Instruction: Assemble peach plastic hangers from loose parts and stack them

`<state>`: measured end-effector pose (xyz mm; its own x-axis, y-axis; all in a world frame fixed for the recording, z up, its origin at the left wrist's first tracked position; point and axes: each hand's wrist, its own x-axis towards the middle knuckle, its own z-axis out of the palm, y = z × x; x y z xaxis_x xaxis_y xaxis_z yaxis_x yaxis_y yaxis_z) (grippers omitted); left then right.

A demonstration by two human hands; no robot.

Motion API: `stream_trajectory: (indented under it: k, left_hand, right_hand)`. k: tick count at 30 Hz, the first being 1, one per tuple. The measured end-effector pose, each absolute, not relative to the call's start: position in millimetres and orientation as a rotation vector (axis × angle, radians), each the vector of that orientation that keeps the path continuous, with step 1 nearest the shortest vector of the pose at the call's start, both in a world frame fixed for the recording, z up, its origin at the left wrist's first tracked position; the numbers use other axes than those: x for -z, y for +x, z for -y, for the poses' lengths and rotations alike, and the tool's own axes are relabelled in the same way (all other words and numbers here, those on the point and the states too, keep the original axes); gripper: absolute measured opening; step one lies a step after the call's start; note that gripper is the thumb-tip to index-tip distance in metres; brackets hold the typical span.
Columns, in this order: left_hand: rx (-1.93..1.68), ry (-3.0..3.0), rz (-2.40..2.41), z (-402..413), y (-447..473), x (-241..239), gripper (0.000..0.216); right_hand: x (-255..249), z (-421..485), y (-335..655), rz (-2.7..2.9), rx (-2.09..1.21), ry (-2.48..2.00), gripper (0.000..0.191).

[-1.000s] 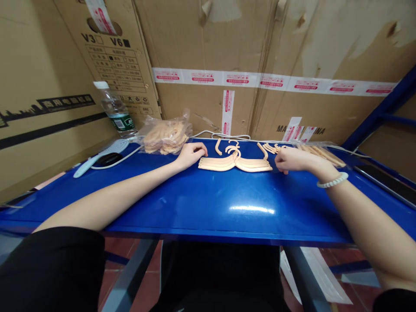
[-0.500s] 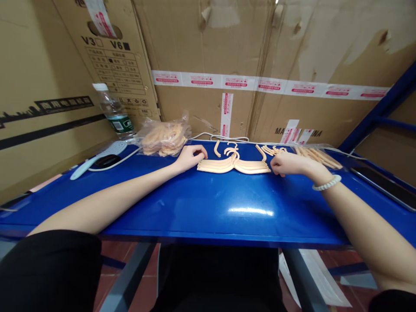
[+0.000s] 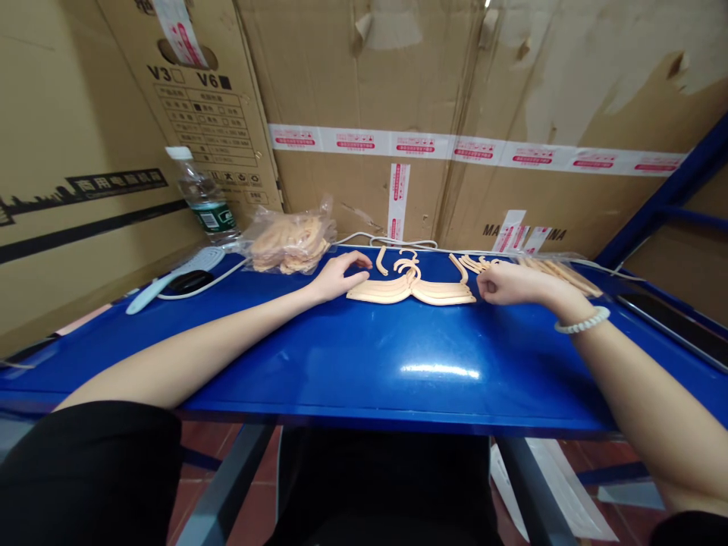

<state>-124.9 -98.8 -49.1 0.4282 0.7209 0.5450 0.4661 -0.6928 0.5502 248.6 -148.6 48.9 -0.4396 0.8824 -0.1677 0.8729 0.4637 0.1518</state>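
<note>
Beige clothes hangers [image 3: 384, 290] lie in a stack on the blue table, their hooks overlapping at the middle. My left hand [image 3: 340, 277] is at the stack's left end, thumb and fingers apart, holding nothing visible. Beyond the right end, my right hand [image 3: 506, 283] is closed with fingers curled; whether anything is inside is hidden. Just behind it are several small loose hooks [image 3: 473, 263], partly covered by the hand. One curved hanger arm [image 3: 381, 261] lies behind the stack on the left, and another hanger arm [image 3: 458, 268] leans toward its right end.
A clear bag of beige parts [image 3: 293, 243], a water bottle [image 3: 208, 205] and a light-blue hairbrush [image 3: 174, 279] are at left. At right lie a bag of straight beige pieces [image 3: 563, 274] and a phone [image 3: 674, 326]. Cardboard [image 3: 341, 91] walls the back; a white cable [image 3: 392, 241] runs along it.
My left hand's fingers have spread from a near pinch and shifted slightly right. My right hand has turned a little and stays closed. The hanger stack has kept its place.
</note>
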Motion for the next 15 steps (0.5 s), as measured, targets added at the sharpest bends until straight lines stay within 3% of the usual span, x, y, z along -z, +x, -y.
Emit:
stream_trajectory:
  k: [8, 15]
  left_hand:
    - [-0.562, 2.552, -1.085, 94.4, -120.7, 50.2, 0.07]
    - [-0.404, 2.556, -1.182, 99.9, -118.2, 46.6, 0.072]
  right_hand:
    - [-55.8, 153.9, 240.4, -2.47, -0.279, 1.636, 0.015]
    - [-44.9, 150.5, 238.6, -2.504, -0.573, 1.717, 0.022]
